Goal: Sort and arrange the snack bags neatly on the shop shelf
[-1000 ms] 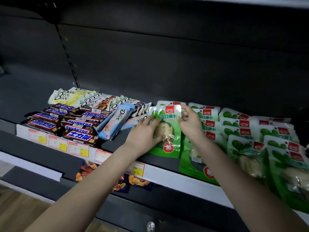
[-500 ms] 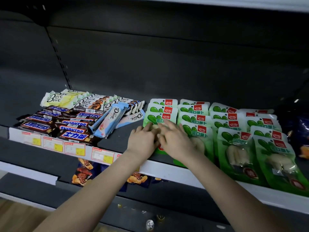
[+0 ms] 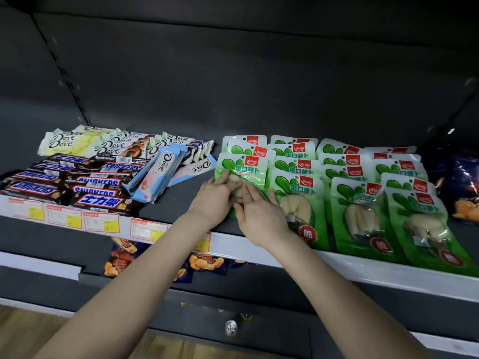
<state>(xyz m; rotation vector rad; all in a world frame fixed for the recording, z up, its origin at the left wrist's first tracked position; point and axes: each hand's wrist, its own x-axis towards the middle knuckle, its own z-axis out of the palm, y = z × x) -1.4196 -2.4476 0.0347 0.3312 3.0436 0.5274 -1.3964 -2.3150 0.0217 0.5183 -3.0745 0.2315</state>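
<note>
Green radish snack bags lie in several overlapping columns on the dark shelf (image 3: 181, 211). The front bag of the leftmost column (image 3: 242, 168) lies flat, its lower half hidden under my hands. My left hand (image 3: 216, 196) rests on its left side, fingers reaching onto the clear window. My right hand (image 3: 261, 220) lies beside it with fingers spread, pressing on the bag's lower right part, next to the neighbouring column's front bag (image 3: 298, 200). Neither hand curls round anything.
Snickers bars (image 3: 90, 183) and Dove bars (image 3: 114, 146) are stacked at the left, with a pale blue Dove bar (image 3: 160, 174) lying askew. Dark blue snack bags (image 3: 461, 187) sit at far right. Price tags (image 3: 101, 221) line the shelf rail; orange-printed bags (image 3: 121, 257) show below.
A second ago both hands held the green bag by its sides, lifted. They laid it onto the leftmost column and slid down to press on its lower half.
</note>
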